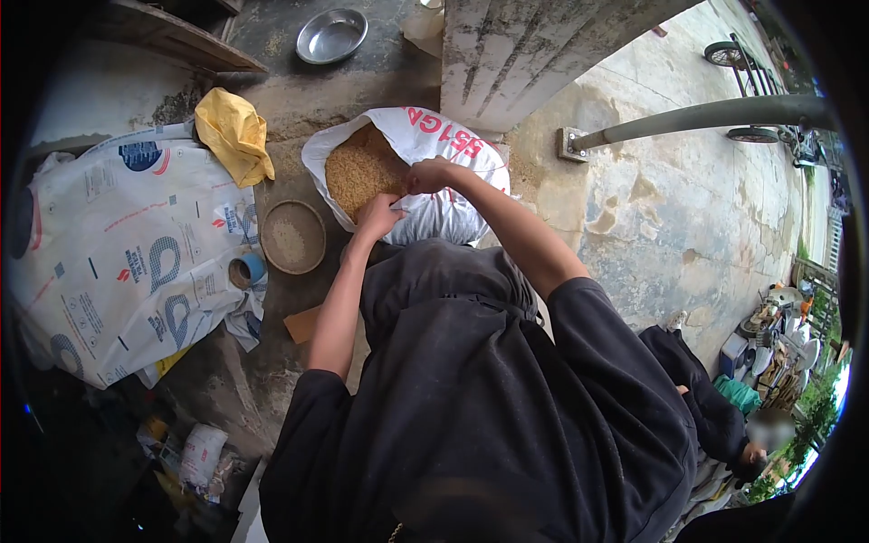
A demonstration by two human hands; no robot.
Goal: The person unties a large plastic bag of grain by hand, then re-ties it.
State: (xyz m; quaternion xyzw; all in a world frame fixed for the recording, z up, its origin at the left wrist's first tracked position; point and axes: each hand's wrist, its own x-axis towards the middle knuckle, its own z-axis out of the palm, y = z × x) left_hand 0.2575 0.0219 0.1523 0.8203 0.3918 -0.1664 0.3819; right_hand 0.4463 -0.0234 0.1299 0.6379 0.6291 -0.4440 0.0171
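A white woven sack with red lettering stands in front of my body, its mouth open. Golden-brown grain, perhaps unhusked rice, fills it close to the top. My left hand is closed on the near edge of the sack's mouth. Just right of it and a little farther off, my right hand is closed in a fist on the rim's right side. The fingertips of both hands are partly hidden by the folds.
A round shallow basket sits left of the sack. Beyond it are a large printed white bag and a yellow bag. A metal basin lies farther back. To the right are a pillar, a metal pole and another person.
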